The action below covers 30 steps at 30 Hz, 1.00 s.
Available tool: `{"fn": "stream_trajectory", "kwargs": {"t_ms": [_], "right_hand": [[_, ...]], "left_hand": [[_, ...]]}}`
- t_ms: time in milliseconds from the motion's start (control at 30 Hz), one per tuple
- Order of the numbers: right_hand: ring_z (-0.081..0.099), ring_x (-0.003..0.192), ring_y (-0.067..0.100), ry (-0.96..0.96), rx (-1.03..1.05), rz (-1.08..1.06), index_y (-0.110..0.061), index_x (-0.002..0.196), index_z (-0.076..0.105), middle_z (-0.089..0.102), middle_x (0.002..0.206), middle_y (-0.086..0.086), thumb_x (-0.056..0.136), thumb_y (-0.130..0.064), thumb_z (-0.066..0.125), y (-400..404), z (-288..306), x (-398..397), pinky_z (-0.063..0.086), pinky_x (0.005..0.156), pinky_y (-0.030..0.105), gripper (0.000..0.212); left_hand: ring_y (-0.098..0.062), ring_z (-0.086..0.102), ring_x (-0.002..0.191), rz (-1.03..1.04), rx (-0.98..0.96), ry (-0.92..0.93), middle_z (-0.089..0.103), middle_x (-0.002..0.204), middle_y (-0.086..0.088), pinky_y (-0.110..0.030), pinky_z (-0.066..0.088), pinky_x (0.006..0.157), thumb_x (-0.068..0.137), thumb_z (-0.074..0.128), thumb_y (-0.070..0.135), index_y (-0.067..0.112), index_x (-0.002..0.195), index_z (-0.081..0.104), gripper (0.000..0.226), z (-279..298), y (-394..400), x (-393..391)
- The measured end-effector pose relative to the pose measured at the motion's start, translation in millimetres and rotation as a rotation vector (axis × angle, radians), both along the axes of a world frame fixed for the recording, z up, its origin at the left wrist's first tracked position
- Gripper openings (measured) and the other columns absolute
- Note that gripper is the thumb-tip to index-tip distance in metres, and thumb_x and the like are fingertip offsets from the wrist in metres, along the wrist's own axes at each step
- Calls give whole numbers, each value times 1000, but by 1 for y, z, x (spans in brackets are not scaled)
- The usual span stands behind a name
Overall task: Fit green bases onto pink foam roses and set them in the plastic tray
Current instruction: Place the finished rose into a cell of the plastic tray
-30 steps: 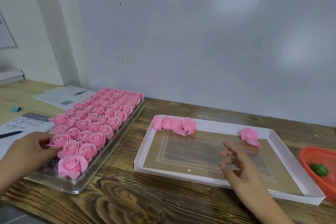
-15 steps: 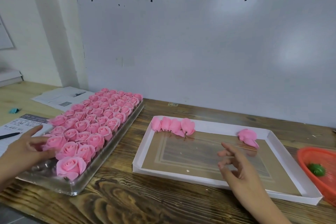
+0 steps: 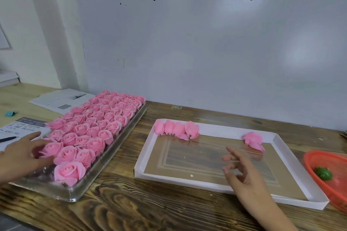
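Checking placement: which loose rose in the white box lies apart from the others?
The single rose near the box's far right corner; four others sit bunched at its far left.

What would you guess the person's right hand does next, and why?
Probably it reaches on to the lone pink rose at the white tray's far edge. The right hand hovers empty over that tray, fingers loose, while the left hand touches roses in the clear plastic tray.

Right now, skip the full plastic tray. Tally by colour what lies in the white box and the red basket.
Pink roses in the white box: 5
Green bases showing in the red basket, which the frame cuts off: 1
Total: 6
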State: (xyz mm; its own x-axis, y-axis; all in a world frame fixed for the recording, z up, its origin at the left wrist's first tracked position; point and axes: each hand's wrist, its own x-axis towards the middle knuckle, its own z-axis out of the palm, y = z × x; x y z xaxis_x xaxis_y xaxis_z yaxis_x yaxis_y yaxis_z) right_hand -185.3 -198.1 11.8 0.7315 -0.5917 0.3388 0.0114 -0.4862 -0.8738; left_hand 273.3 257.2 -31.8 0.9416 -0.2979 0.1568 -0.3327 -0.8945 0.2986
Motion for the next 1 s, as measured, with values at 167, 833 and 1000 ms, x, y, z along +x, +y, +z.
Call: {"fn": "stream_trajectory", "kwargs": {"t_ms": [167,833,1000], "right_hand": [[62,88,7,-8,4,1,-38,127,51,61,99,-22,89,5,61,0,0,0,54,71,27,58],[62,90,10,-17,33,-1,-36,126,52,62,99,-19,89,5,61,1,0,1,53,73,31,56],[62,88,7,-16,40,-4,-38,125,52,63,99,-18,89,5,62,1,0,2,53,71,25,57]], "left_hand": [[-33,44,135,-30,26,-68,51,146,3,-67,31,102,61,81,69,40,110,71,58,-1,4,9],[-36,52,129,-217,-4,-55,70,114,11,-63,26,113,43,97,37,37,107,75,68,54,-25,-23],[-32,50,132,-173,94,-53,56,141,16,-64,24,113,51,94,44,51,93,75,47,52,-22,-23]]}}
